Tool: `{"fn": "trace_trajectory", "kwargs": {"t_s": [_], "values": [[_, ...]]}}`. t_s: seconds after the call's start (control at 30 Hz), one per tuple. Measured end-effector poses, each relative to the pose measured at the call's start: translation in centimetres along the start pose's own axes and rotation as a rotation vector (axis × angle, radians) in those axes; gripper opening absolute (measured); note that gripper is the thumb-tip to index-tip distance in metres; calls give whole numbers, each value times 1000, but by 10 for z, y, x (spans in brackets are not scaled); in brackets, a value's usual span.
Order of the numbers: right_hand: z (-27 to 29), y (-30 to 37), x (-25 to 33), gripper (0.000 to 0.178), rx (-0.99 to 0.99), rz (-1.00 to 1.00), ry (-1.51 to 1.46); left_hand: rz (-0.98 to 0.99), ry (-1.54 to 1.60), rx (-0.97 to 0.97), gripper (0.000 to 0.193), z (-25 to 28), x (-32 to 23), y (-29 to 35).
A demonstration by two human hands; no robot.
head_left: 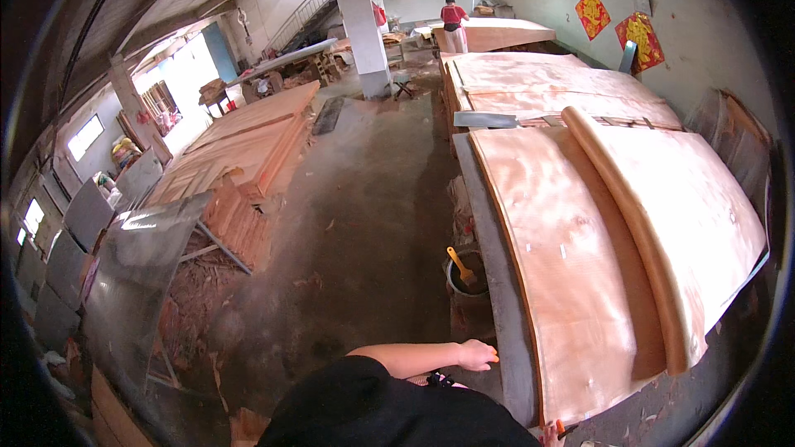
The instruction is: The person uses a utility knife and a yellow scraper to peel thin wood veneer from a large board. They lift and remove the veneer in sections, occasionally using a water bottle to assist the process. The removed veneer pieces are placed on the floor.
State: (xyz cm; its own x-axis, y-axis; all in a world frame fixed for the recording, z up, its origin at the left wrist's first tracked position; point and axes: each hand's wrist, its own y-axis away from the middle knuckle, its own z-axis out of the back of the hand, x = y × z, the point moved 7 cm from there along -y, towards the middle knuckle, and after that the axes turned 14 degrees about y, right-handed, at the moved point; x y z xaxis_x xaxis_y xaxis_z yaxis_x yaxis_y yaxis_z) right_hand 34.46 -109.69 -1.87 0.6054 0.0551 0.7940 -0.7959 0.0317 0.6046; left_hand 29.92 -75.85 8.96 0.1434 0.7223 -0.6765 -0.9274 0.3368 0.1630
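My left hand (474,355) is closed at the grey near edge of the worktable (515,348). A small orange end shows past its fingers; the rest of that thing is hidden. By the near corner of a thin wood veneer sheet (571,314), my right hand (550,435) is closed on a small orange-and-dark tool (563,429), whose kind I cannot make out. The veneer lies flat on the stack, and its far-right part is folded back in a long roll (633,232). A grey metal blade-like strip (486,120) lies at the stack's far edge.
Left of the table stands a bucket (450,281) with a yellow-handled brush (464,267) in it. Another veneer stack (555,79) lies beyond. Across the aisle are a wood stack (248,136) and a leaning clear panel (145,257). A person (453,23) stands far off near a pillar (358,16).
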Motion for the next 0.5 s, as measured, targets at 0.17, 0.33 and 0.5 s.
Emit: {"fn": "trace_trajectory", "kwargs": {"t_s": [0.17,0.33,0.5], "values": [[27,6,-9,17,-11,-21,-79,111,31,91,34,-30,3,13],[25,14,17,15,123,19,88,316,65,130,37,-34,-8,19],[67,32,16,24,-4,-16,260,188,165,25,33,-81,-12,26]]}}
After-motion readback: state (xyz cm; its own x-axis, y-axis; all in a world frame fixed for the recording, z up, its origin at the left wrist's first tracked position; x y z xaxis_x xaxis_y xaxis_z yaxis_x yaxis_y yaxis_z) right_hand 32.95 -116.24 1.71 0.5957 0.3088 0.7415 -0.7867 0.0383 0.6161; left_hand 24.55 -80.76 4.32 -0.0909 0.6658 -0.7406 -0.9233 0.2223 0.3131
